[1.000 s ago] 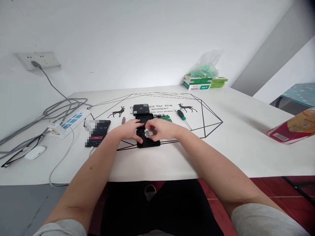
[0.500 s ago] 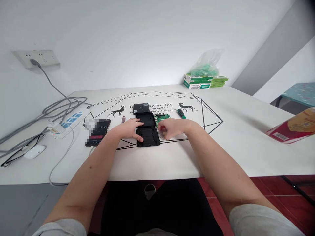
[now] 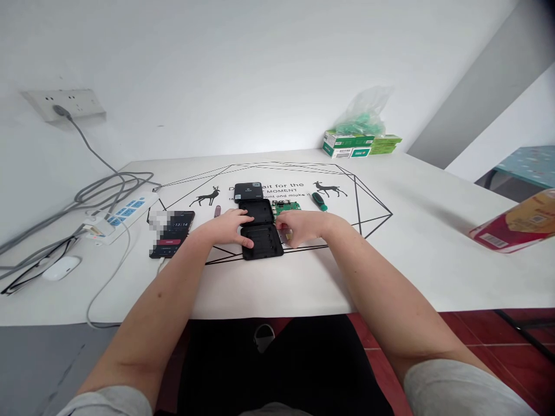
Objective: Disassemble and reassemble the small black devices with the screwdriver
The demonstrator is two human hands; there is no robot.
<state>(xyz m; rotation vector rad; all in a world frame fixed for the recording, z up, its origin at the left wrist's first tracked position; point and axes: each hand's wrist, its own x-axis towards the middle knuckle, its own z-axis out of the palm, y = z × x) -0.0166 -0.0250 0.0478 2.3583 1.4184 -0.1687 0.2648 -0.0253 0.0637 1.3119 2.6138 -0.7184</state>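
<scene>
Two shallow black plastic casing halves lie front to back on the white table: the far half (image 3: 256,211) and the near half (image 3: 265,241). My left hand (image 3: 229,227) rests at their left edge, thumb and fingers spread apart and touching them. Right of the casing, my right hand (image 3: 299,225) has its fingers bent and pressed together, low over a small greyish, see-through-looking piece (image 3: 285,236). What the fingertips hold, if anything, is hidden. A green circuit board (image 3: 289,205) lies just beyond that hand, partly covered by it. Behind the casing sits a flat black box (image 3: 248,191).
A green-handled screwdriver (image 3: 319,201) lies right of the board. A small purple item (image 3: 217,210) and a phone (image 3: 184,222) are on the left, beside a power strip (image 3: 130,212) with cables. Green boxes (image 3: 350,143) stand at the back; a red-and-yellow packet (image 3: 515,228) is far right.
My right hand has shifted slightly left, towards the casing, and its fingers cover the greyish piece differently. My left hand has stayed in place.
</scene>
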